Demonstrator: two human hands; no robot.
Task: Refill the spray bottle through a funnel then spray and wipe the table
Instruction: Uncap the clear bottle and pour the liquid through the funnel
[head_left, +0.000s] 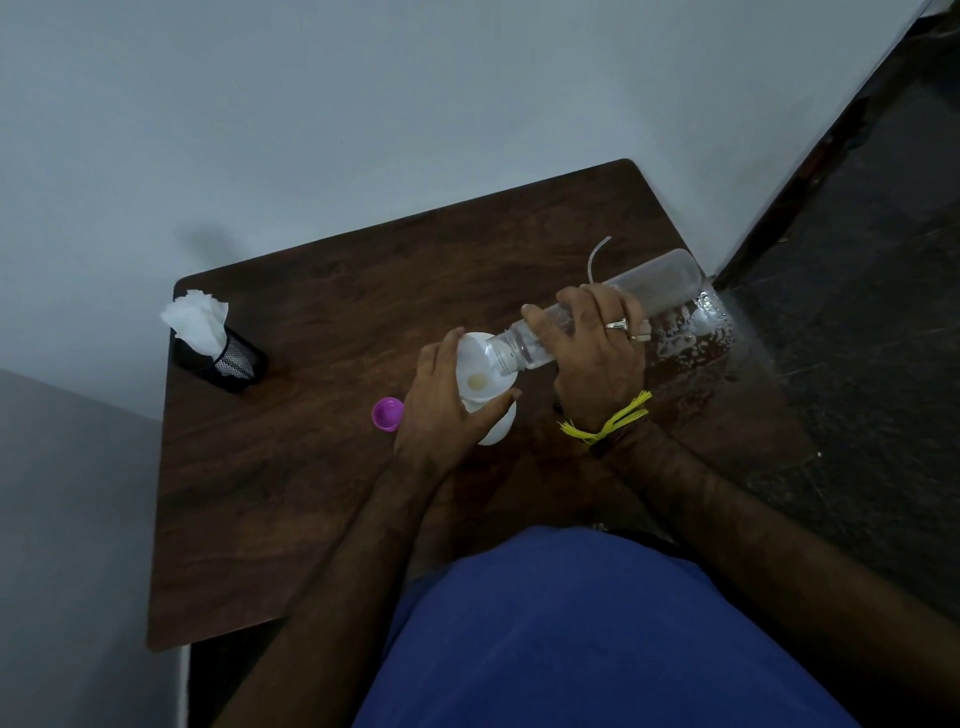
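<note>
**Head view: clear bottle tipped into the funnel**

From the head camera I see the right hand (597, 353) wrapped around a clear plastic water bottle (602, 312), fingers curled over its middle, holding it nearly flat with its open mouth resting inside the white plastic funnel (480, 366). The funnel sits on top of a white round spray bottle (496, 426) standing on the dark wood-grain table (311, 467). The left hand (447, 410) grips that white bottle and the funnel's rim, thumb on the near side, fingers along the far left edge (most of the bottle is hidden behind the hand). A small purple round cap (387, 414) lies on the table just left of the left hand. A thin clear dip tube (595, 257) curves up behind the right hand; I cannot tell what it joins. At the table's left edge stands a black mesh holder (228, 361) stuffed with white tissue (197, 322). Water droplets (696, 327) glisten on the table's right edge.
</note>
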